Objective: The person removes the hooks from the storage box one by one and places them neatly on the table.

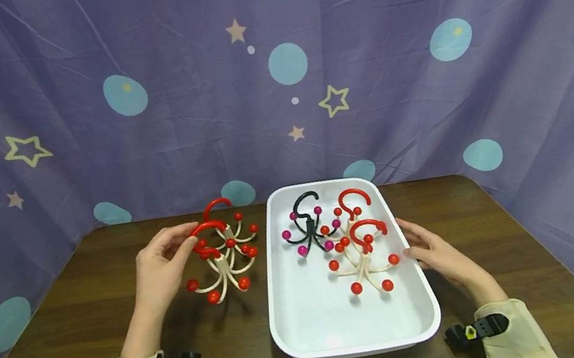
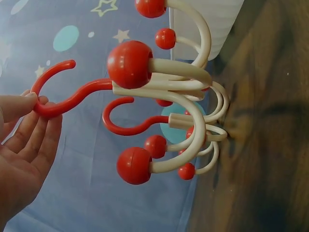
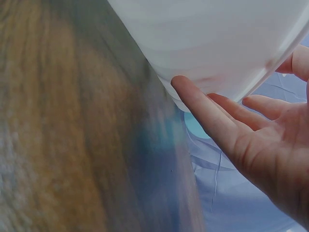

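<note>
My left hand point(image 1: 159, 273) pinches the red hook of a cream multi-armed hanger point(image 2: 186, 104) with red balls on its arm tips. In the left wrist view, this hanger seems raised off the tabletop. Just behind it, a second cream hanger point(image 1: 228, 232) with a red hook stands on the table. My right hand point(image 1: 446, 257) touches the right side of a white tray point(image 1: 308, 318). Its fingers point(image 3: 207, 108) lie fairly straight against the outer wall, with the thumb near the rim. Inside the tray stand a black hanger point(image 1: 310, 228) with magenta balls and two red-hooked cream hangers point(image 1: 364, 263).
The dark wooden table point(image 1: 54, 337) extends to both sides of the tray. A purple curtain point(image 1: 196, 93) with stars and blue ovals hangs behind the table's back edge. Both wrists carry black straps point(image 1: 492, 324) with small devices.
</note>
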A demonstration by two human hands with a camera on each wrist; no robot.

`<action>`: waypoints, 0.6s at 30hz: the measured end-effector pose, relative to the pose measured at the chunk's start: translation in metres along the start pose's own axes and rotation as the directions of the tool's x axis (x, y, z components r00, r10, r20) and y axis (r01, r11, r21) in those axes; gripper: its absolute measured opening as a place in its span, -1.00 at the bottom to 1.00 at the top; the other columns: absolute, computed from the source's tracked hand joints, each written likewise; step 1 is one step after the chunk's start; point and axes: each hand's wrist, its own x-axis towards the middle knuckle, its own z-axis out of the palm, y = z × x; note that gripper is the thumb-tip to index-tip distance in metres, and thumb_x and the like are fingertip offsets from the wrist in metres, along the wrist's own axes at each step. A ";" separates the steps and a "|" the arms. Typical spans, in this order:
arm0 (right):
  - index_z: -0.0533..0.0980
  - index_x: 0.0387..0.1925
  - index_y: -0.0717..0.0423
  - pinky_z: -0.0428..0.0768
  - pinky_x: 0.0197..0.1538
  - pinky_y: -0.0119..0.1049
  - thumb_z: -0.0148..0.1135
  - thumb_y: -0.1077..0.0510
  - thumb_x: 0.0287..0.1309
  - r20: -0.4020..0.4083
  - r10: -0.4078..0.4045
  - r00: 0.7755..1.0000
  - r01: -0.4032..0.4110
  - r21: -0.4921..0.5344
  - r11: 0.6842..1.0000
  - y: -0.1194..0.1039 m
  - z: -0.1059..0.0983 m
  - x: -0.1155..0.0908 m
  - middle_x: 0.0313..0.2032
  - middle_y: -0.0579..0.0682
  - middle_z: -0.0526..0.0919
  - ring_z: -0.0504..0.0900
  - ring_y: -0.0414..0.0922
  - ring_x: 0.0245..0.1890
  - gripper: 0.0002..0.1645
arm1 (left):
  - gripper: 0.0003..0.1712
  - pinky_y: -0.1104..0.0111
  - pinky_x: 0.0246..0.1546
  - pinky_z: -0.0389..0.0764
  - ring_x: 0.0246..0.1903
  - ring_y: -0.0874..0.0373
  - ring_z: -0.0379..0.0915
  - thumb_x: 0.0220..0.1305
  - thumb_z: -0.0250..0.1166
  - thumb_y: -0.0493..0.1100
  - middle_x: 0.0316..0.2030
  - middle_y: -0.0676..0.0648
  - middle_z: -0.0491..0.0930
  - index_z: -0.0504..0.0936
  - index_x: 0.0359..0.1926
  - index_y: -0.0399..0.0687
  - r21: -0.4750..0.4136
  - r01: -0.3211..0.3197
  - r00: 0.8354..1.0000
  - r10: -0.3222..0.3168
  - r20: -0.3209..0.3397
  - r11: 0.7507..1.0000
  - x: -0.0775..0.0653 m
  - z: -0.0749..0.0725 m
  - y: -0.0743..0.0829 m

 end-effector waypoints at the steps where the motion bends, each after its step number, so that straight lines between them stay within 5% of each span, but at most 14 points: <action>1: -0.10 0.38 0.18 0.58 -0.13 -0.06 -0.02 0.29 0.17 -0.002 0.001 1.000 -0.001 -0.002 1.000 0.000 0.000 0.000 0.25 0.45 0.11 0.39 0.25 0.08 -0.20 | -0.75 0.64 -0.45 0.43 -0.45 0.45 0.47 0.07 0.30 -0.33 -0.39 0.00 0.61 0.65 -0.16 -0.18 0.007 0.001 1.000 -0.001 0.000 1.000 0.000 0.000 -0.001; 8: -0.10 0.38 0.19 0.58 -0.13 -0.06 -0.02 0.29 0.17 0.003 -0.006 1.000 0.006 -0.002 1.000 -0.001 0.000 -0.001 0.25 0.46 0.10 0.38 0.26 0.08 -0.20 | -0.75 0.65 -0.44 0.42 -0.44 0.48 0.47 0.07 0.31 -0.29 -0.37 0.11 0.61 0.65 -0.16 -0.14 0.041 0.019 1.000 -0.020 0.004 0.999 -0.003 0.001 -0.011; 18: -0.10 0.38 0.18 0.58 -0.13 -0.08 -0.02 0.27 0.17 -0.003 -0.001 1.000 0.001 -0.006 1.000 -0.001 0.000 0.000 0.26 0.45 0.09 0.38 0.24 0.09 -0.21 | -0.74 0.66 -0.45 0.41 -0.45 0.52 0.44 0.05 0.30 -0.38 -0.33 -0.20 0.63 0.64 -0.16 -0.23 0.078 0.041 0.998 -0.044 0.041 0.996 -0.006 0.005 -0.014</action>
